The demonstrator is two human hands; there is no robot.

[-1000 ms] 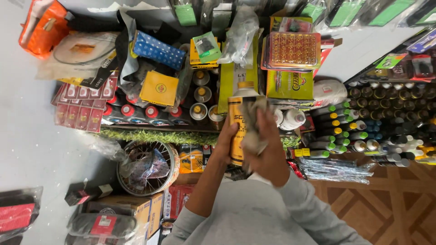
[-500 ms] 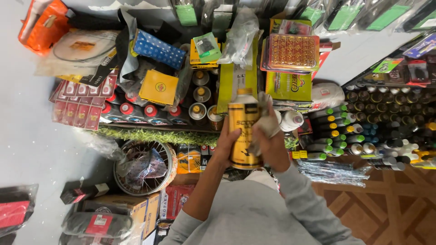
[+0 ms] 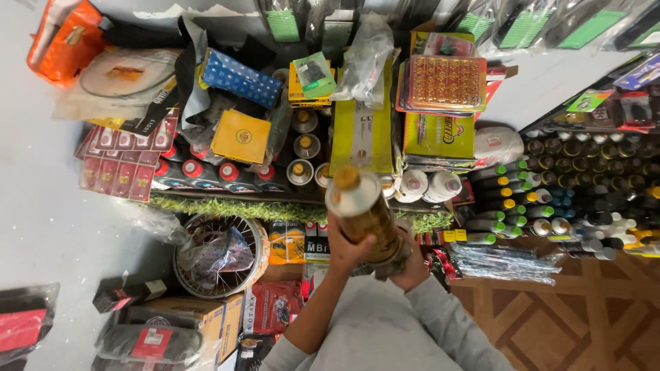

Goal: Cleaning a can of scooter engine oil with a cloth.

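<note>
The yellow spray can stands upright near the middle of the view, its capped top tipped toward the camera, held up in front of a crowded shelf of goods. The left hand wraps around the can's lower side from seven o'clock, fingers clenched on the body. The right hand cups the base from four o'clock, gripping it together with a crumpled cloth. At twelve o'clock of the can lies a tall yellow box. At ten o'clock stand grey tins with yellow caps. At three o'clock, rows of coloured-cap spray cans fill a rack. At eight o'clock a spoked wheel rim lies wrapped in plastic.
</note>
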